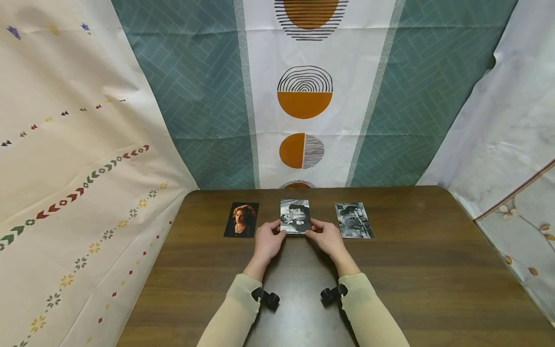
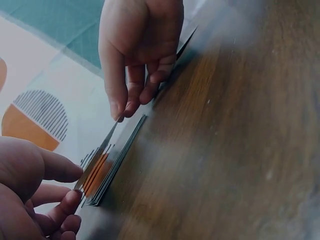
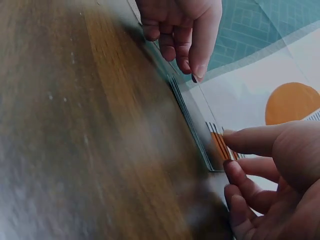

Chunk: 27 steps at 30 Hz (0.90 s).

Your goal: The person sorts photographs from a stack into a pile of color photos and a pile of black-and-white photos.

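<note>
Between both hands is a black-and-white photo card (image 1: 295, 214), raised over a small stack of cards (image 2: 119, 162) on the table. My left hand (image 1: 267, 239) pinches its left edge between thumb and fingers; my right hand (image 1: 328, 237) pinches the right edge the same way. Seen from the left wrist, the card is nearly edge-on, with a gap between it and the stack. To the left of the hands lies a dark photo card (image 1: 241, 220) showing a red-haired figure. Another black-and-white photo card (image 1: 353, 220) lies to the right, near my right hand.
The brown wooden table (image 1: 416, 270) ends at a back edge just beyond the cards. Behind it hangs a green and white patterned cloth (image 1: 208, 96). Pale cloths hang at the left and right sides. Each sleeve cuff carries a small black camera mount (image 1: 270, 300).
</note>
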Available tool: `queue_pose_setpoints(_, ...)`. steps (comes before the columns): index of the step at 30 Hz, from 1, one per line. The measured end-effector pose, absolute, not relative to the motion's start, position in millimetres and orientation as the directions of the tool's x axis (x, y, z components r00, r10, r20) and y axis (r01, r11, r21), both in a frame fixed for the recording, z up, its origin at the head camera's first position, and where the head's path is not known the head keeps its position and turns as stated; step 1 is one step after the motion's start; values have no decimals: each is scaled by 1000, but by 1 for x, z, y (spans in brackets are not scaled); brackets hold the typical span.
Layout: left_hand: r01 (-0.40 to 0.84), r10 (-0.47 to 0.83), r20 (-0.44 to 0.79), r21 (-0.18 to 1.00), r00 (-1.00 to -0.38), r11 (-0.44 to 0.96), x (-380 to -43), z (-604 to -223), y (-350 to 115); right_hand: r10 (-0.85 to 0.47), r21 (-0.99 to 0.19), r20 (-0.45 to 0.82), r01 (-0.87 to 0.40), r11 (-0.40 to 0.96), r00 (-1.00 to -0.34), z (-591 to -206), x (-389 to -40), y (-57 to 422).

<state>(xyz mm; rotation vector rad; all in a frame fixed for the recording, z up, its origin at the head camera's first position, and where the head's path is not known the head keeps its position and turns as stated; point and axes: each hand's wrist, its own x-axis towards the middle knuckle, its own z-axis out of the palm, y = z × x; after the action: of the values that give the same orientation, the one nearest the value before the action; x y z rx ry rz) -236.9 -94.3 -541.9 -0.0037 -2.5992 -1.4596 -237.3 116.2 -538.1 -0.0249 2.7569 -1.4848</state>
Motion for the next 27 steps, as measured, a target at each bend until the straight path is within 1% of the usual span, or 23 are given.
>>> queue_pose_setpoints(5, 117, -59, 173, 845, -983, 521, -234, -540, -90, -37, -840, -2, -18, 542, -999, -533, -235, 123)
queue_pose_setpoints(10, 138, -28, 178, 845, -984, 517, -232, -539, -81, -39, -824, 28, -45, 564, -999, -529, -234, 135)
queue_pose_setpoints(20, 146, 2, 170, 841, -985, 522, -229, -538, -49, -56, -733, 90, -104, 672, -994, -523, -231, 170)
queue_pose_setpoints(27, 178, 12, 205, 815, -979, 551, -233, -540, -22, -64, -696, 105, -119, 708, -992, -522, -227, 197)
